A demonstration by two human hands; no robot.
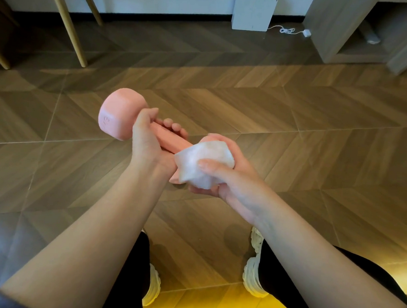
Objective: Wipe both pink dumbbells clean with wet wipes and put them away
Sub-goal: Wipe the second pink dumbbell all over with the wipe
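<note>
The pink dumbbell is grasped at its bar by the left hand, whose fingers are curled round the bar just beside the far head. The near head is enclosed by the right hand, and a white wet wipe is pressed against it under the thumb and the curled fingers, so that this head is almost hidden.

The dumbbell is held in the air above the wooden floor, in front of the person's knees, with one head pointing away and to the left. It is probably held this way so that the left hand can keep the weight steady, or turn it, while the wipe is rubbed over the covered head. The far head and the bar are left bare, so it can be judged that they are either finished or not yet wiped; which one cannot be told.

Only one dumbbell is seen. The second one, and the place where both are to be put away, are not shown. White shoes are visible below the arms.
</note>
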